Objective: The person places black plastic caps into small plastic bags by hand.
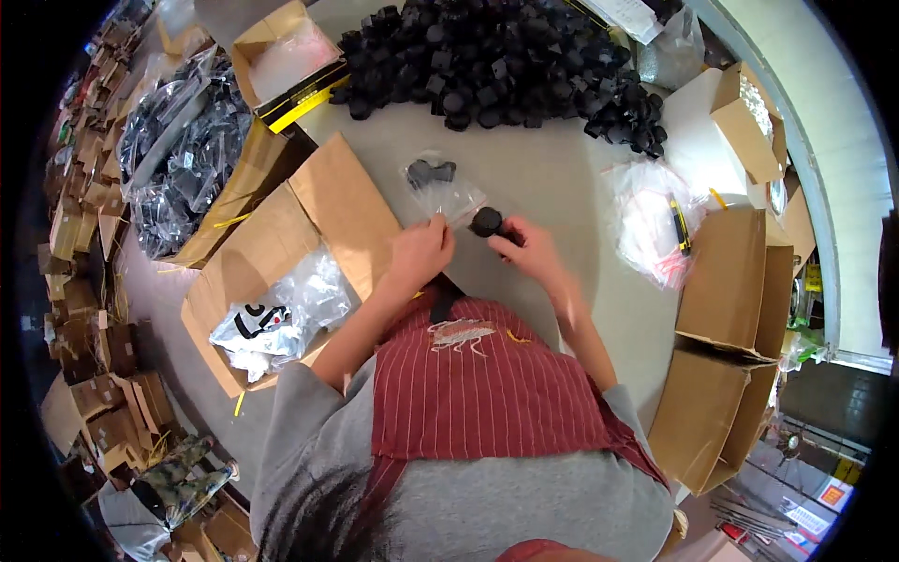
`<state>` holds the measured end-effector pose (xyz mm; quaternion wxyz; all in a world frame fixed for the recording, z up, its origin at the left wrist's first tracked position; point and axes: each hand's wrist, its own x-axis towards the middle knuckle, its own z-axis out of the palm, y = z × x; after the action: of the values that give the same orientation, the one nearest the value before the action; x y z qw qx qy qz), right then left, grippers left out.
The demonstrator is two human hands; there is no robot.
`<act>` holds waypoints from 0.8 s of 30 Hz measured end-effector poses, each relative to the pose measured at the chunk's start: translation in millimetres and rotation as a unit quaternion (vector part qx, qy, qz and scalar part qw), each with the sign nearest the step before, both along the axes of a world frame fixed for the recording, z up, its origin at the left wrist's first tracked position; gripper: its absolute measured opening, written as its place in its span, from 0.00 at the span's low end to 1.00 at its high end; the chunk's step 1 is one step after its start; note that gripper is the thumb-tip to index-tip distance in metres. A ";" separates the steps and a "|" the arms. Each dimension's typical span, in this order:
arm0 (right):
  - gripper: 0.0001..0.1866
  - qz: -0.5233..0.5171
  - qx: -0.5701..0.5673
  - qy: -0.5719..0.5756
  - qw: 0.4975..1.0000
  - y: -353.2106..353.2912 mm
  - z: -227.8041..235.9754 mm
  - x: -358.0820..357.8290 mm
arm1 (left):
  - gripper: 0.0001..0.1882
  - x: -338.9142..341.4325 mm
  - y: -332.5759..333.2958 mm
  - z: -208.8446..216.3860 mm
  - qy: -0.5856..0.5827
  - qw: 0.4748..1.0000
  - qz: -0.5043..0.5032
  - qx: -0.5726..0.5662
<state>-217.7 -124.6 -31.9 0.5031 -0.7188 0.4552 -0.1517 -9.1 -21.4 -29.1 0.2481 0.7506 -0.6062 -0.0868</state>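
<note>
My left hand (421,251) is closed, its fingertips pinching the near end of a small clear plastic bag (451,201). Inside the far end of that bag lies a black plastic part (431,173). Just to the right, my right hand (534,253) grips a small round black plastic part (486,222) between thumb and fingers, close to the bag's reddish-edged end. Both hands are over the grey tabletop (552,178). Whether the round part touches the bag is hard to make out.
A big heap of black parts (487,66) covers the far side. Clear bags (651,211) with a yellow-black cutter (679,225) lie at right, beside cardboard boxes (721,272). At left stand an open carton (346,192) with plastic wrapping and a box of bagged dark parts (178,140).
</note>
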 end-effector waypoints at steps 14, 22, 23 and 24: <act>0.16 -0.037 0.237 -0.133 0.962 2.0 3.1 27.0 | 0.09 -14.8 5.4 -11.9 0.039 0.995 -0.072 -0.049; 0.09 -0.036 0.252 -0.231 0.939 2.0 -30.6 28.6 | 0.09 -18.2 3.8 -11.2 0.029 0.995 -0.086 -0.031; 0.08 -0.050 0.253 -0.231 0.938 1.6 -33.0 30.1 | 0.09 -19.4 3.2 -12.2 0.026 0.995 -0.086 -0.037; 0.08 -0.047 0.254 -0.231 0.938 2.4 -30.2 32.6 | 0.09 -19.2 4.6 -14.1 0.024 0.996 -0.081 -0.042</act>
<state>-185.1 -122.3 -62.1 0.7525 -0.4902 0.3830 -0.2164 -28.3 -16.9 -43.1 0.2858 0.6855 -0.6623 -0.0989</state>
